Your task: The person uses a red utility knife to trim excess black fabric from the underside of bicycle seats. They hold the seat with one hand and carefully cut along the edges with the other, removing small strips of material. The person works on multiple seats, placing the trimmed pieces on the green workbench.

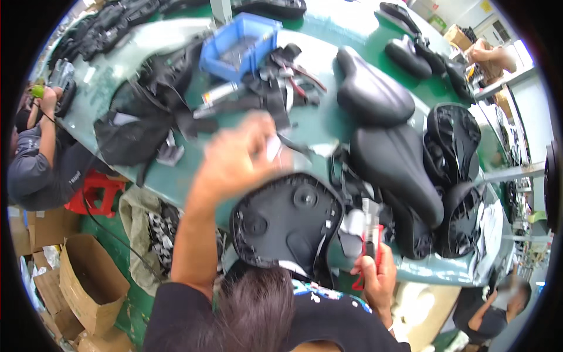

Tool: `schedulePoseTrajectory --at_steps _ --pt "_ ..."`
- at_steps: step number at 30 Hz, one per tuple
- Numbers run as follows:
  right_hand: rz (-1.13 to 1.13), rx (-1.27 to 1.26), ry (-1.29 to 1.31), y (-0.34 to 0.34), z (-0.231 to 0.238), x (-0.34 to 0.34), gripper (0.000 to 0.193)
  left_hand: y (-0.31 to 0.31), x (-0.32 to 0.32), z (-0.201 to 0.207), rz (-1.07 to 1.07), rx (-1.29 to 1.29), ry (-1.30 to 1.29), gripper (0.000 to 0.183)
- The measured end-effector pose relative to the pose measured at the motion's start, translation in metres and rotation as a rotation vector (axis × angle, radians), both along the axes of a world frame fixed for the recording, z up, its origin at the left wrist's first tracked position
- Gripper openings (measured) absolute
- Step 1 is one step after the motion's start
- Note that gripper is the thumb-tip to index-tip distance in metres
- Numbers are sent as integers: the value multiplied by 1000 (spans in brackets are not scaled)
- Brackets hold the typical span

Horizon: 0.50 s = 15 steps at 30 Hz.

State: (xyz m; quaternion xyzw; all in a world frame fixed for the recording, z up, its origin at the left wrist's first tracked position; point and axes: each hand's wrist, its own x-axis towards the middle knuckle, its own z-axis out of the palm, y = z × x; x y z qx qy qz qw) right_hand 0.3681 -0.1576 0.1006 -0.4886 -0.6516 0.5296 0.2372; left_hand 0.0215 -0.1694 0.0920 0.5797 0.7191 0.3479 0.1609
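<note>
My left hand point(237, 155) is blurred, out past the far rim of an upturned black saddle shell point(287, 220). The left fingers look curled, and a small pale piece point(273, 147) seems to sit at them, but the smear is too strong for me to tell whether I am pinching it or whether my hand touches the shell.

My right hand point(380, 276) is clearer: its fingers are wrapped round the red handle of a hand tool point(373, 243), its metal head pointing away from me. My grip covers part of the handle, so I cannot see whether its levers are squeezed.

The shell lies at the near edge of the table point(325, 126), hollow side up, showing two round marks. My hair point(258, 302) hides its nearest edge, and I cannot make out what supports it there.

To the right, smooth black saddles point(396, 167) overlap more upturned shells point(454, 132), partly covering them. Beyond my left hand, dark straps and scraps tangle too closely to separate, near a blue bin point(240, 50) whose contents are unclear. At the left, a co-worker point(41, 146) is cut off by the round rim of my view.
</note>
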Motion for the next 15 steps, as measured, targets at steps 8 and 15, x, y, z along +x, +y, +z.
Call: schedulePoseTrajectory --at_steps 8,15 --pt "-155 530 187 122 61 -27 22 34 -43 1 192 95 -951 35" --pt "-124 366 309 377 99 -89 39 108 1 -2 -974 -339 -159 42"
